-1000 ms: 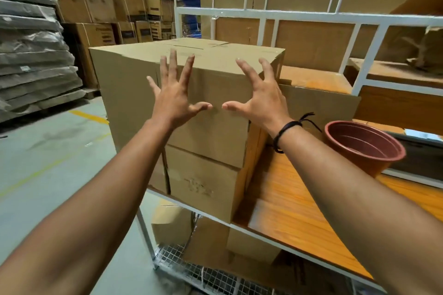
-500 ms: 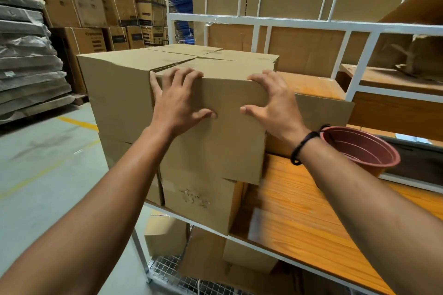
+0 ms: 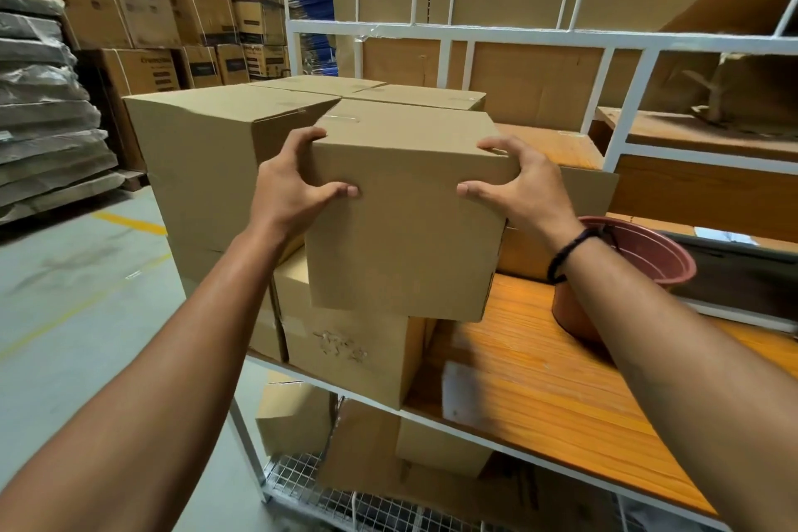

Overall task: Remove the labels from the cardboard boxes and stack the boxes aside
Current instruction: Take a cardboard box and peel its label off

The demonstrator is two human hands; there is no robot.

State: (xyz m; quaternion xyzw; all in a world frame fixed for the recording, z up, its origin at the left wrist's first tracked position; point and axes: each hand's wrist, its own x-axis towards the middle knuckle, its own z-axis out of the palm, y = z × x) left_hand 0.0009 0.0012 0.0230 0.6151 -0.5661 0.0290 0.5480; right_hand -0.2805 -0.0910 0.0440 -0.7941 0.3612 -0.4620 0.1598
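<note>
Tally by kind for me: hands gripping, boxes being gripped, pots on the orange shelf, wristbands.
Gripping hands: 2 (left hand, right hand)
Gripped box: 1
Brown pot: 1
Black wristband: 1
Total: 5

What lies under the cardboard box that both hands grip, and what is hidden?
Under the gripped box sits a lower box with a scuffed patch on its front, standing on the orange shelf. Its top is covered, so whether they touch cannot be told.
</note>
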